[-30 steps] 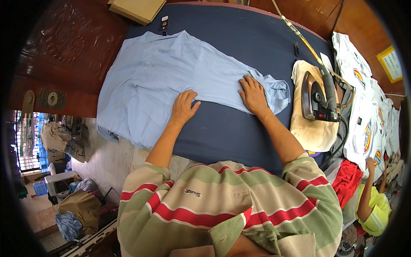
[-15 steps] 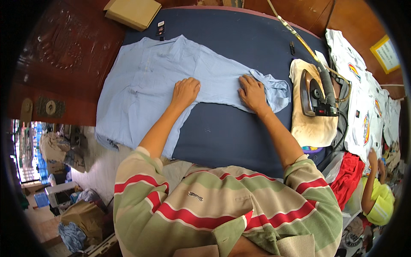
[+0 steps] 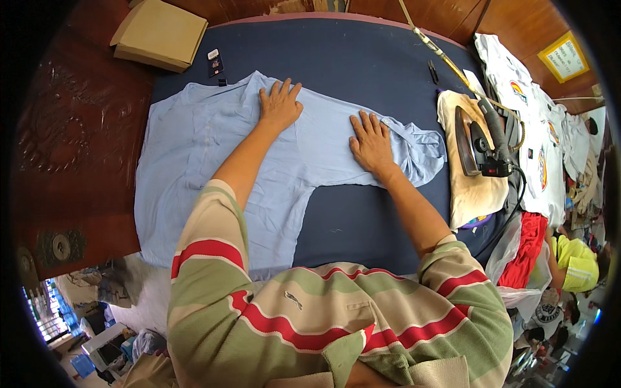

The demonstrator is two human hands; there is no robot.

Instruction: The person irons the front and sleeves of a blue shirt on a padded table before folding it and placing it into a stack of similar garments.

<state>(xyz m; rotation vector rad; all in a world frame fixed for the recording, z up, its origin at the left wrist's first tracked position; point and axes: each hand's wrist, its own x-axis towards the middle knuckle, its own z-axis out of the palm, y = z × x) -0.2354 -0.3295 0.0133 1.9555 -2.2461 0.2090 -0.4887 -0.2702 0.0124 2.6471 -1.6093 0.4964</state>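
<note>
At far left, a carved wooden panel [image 3: 84, 136] runs along the bench [image 3: 369, 220], and the left edge of a light blue shirt [image 3: 278, 168] lies right against it. A cardboard box [image 3: 159, 35] sits at the far left corner, with a small dark tag [image 3: 215, 63] lying just beyond the shirt's collar. The shirt is spread over the left and middle of the bench, its sleeve pointing right. The left hand [image 3: 281, 107] lies palm down near the shoulder, fingers apart, fingertips at the shirt's upper edge. The right hand [image 3: 373, 145] presses flat on the sleeve, fingers spread; neither grips anything. Dark blue cover gives room beyond the sleeve, up to the bench's pink far edge, and again between sleeve and body. The bunched cuff comes up close to a beige cloth [image 3: 475, 200]; I cannot tell whether they touch. An iron [image 3: 471, 142] rests on that cloth, with snips [image 3: 433, 71] near its far end. Past it, white shirts [image 3: 517, 103] crowd the right side, above a red cloth [image 3: 527, 246].
</note>
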